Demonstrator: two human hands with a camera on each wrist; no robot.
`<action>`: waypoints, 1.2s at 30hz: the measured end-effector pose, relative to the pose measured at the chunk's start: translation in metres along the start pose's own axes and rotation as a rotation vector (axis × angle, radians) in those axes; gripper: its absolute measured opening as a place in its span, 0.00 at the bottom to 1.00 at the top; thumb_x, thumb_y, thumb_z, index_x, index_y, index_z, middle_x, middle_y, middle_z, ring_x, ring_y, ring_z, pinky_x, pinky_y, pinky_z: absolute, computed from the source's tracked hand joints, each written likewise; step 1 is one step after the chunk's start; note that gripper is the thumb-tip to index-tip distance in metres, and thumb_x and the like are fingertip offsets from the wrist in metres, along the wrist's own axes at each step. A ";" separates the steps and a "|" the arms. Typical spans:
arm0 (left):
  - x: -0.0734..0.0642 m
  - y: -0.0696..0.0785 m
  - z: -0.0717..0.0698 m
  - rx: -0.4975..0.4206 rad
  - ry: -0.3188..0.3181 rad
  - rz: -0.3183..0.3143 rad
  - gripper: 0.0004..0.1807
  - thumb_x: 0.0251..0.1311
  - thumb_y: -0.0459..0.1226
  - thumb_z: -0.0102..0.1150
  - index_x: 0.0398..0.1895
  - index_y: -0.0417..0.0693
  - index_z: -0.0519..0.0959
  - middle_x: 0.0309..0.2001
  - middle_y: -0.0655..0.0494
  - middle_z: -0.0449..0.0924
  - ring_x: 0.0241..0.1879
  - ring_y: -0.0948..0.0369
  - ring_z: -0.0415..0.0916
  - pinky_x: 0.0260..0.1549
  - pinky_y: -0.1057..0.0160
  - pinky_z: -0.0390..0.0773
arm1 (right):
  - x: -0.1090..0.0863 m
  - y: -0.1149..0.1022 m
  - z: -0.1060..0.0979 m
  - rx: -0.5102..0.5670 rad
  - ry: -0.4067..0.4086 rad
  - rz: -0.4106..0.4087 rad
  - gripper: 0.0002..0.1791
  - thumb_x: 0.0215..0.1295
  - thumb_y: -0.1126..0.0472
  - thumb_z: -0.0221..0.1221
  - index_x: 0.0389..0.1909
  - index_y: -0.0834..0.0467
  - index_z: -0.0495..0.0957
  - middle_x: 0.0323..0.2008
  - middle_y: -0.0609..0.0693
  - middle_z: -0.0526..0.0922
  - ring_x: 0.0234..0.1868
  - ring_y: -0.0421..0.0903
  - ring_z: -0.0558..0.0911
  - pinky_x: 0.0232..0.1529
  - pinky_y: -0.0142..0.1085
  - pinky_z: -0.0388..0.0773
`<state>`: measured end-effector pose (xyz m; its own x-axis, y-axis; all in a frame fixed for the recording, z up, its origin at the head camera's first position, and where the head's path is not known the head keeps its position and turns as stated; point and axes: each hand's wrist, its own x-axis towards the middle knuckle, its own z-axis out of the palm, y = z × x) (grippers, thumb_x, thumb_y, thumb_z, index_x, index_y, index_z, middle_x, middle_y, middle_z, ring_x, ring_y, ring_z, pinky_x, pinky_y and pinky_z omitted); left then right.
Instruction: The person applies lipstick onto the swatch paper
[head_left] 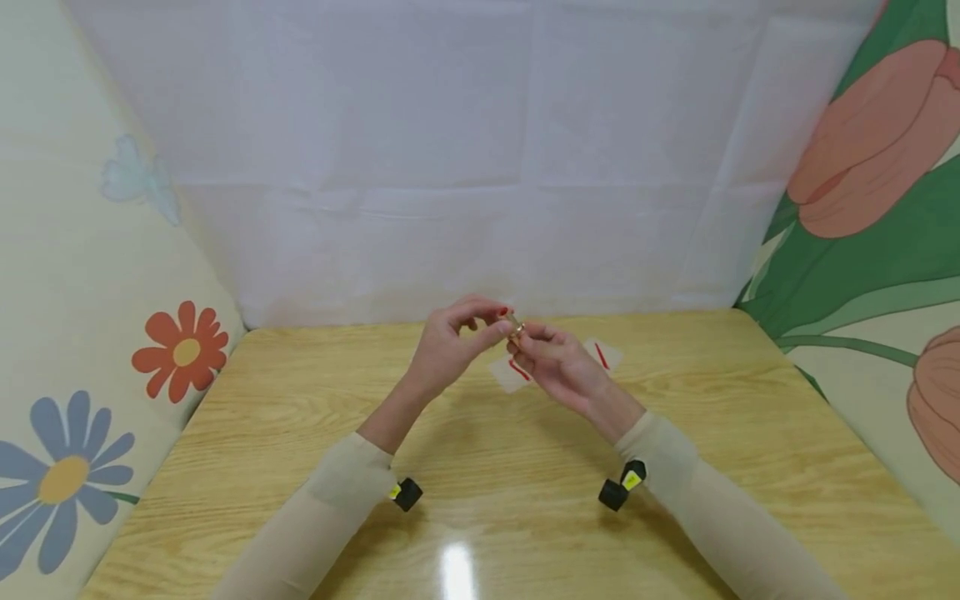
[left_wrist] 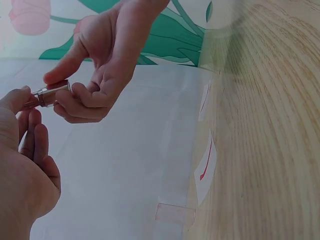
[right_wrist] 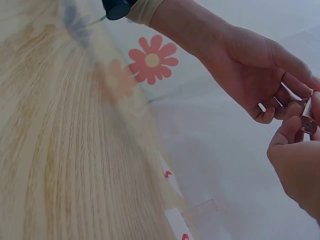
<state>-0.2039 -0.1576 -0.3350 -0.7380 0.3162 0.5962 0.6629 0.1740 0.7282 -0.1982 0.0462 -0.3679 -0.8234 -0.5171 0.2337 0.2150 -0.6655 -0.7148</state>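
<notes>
A small, shiny gold-toned lipstick tube [head_left: 516,323] is held between both hands above the far part of the table. My left hand [head_left: 448,343] pinches its upper end with thumb and fingertips, and a small red spot shows there in the head view. The right hand [head_left: 564,367] grips the lower part between thumb and curled fingers. Seen from the left wrist, the metal lipstick tube [left_wrist: 54,94] bridges the two hands' fingertips. In the right wrist view its round end [right_wrist: 308,124] peeks out between the fingers.
Beneath the hands, two white paper slips lie on the wooden table [head_left: 315,392]: a left one [head_left: 504,379] and a right one [head_left: 613,353], each bearing a red stroke. A white sheet [head_left: 420,167] hangs behind, with flowered cloths at both sides.
</notes>
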 end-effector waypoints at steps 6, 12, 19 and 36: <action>0.002 -0.002 -0.002 0.024 -0.012 -0.008 0.10 0.65 0.41 0.70 0.45 0.48 0.87 0.40 0.62 0.84 0.42 0.60 0.77 0.42 0.46 0.70 | -0.001 0.000 0.003 -0.125 0.062 -0.049 0.09 0.71 0.73 0.59 0.39 0.59 0.85 0.43 0.53 0.86 0.48 0.47 0.83 0.60 0.39 0.73; 0.000 -0.009 -0.016 0.048 -0.020 -0.044 0.09 0.66 0.42 0.69 0.46 0.53 0.87 0.41 0.61 0.83 0.43 0.59 0.76 0.41 0.54 0.70 | 0.011 0.007 0.007 -0.160 0.068 -0.065 0.18 0.73 0.79 0.51 0.38 0.59 0.86 0.43 0.53 0.86 0.46 0.48 0.83 0.60 0.41 0.73; 0.012 -0.013 -0.026 0.139 -0.103 -0.068 0.14 0.67 0.48 0.68 0.51 0.54 0.86 0.44 0.63 0.83 0.43 0.62 0.77 0.43 0.52 0.73 | 0.019 0.011 0.000 -0.127 0.130 -0.057 0.16 0.74 0.78 0.50 0.37 0.60 0.84 0.41 0.53 0.85 0.46 0.48 0.83 0.62 0.41 0.71; 0.051 -0.091 -0.067 0.524 -0.319 -0.148 0.22 0.76 0.50 0.53 0.58 0.44 0.81 0.49 0.52 0.82 0.47 0.55 0.78 0.48 0.50 0.77 | 0.021 -0.006 -0.008 -0.106 0.127 -0.141 0.15 0.74 0.77 0.50 0.36 0.61 0.82 0.44 0.56 0.83 0.48 0.50 0.83 0.65 0.44 0.68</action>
<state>-0.3102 -0.2203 -0.3483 -0.8061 0.5024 0.3127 0.5902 0.6453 0.4849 -0.2206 0.0436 -0.3638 -0.9026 -0.3463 0.2557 0.0421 -0.6622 -0.7481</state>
